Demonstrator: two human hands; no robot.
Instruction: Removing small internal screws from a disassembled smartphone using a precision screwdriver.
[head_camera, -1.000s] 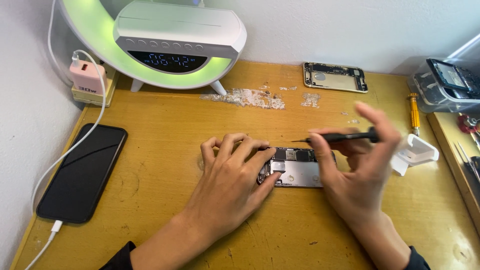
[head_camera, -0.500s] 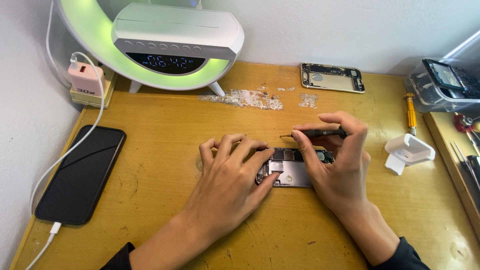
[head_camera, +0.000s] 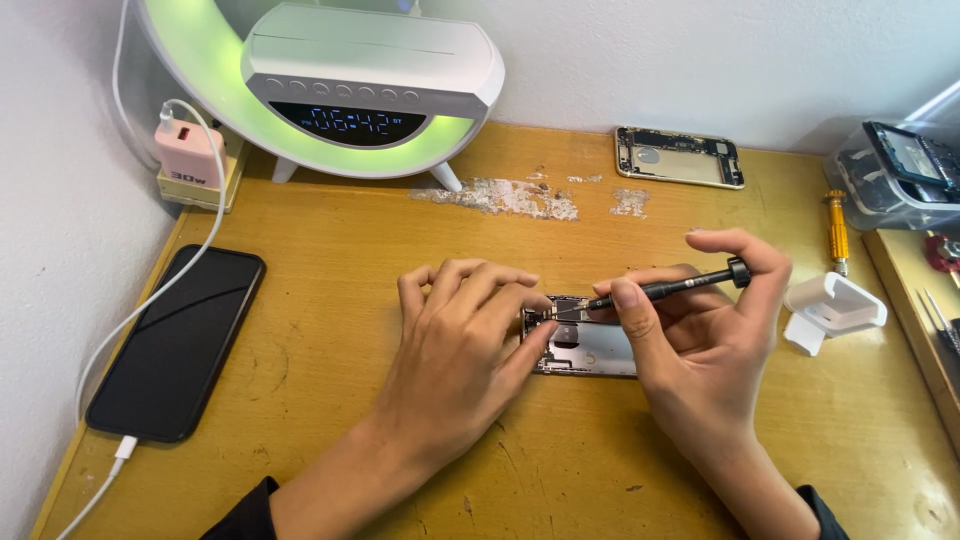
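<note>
A worn wooden desk (head_camera: 300, 330) stood against a white wall, its varnish scraped near the back edge. Largest on it was the curved green-lit clock lamp (head_camera: 340, 85), then a black phone (head_camera: 175, 340) charging at the left, and an empty phone shell (head_camera: 680, 157) by the wall. At the centre lay the opened phone (head_camera: 585, 345), flat on the wood. The left hand (head_camera: 455, 350) lay spread over its left end, fingers pressing it down. The right hand (head_camera: 700, 345) pinched a thin black screwdriver (head_camera: 665, 288) between thumb and fingers, tip at the phone's top edge. Doing this well probably called for a firm hold-down, a tip seated squarely, and light, slow turns.
</note>
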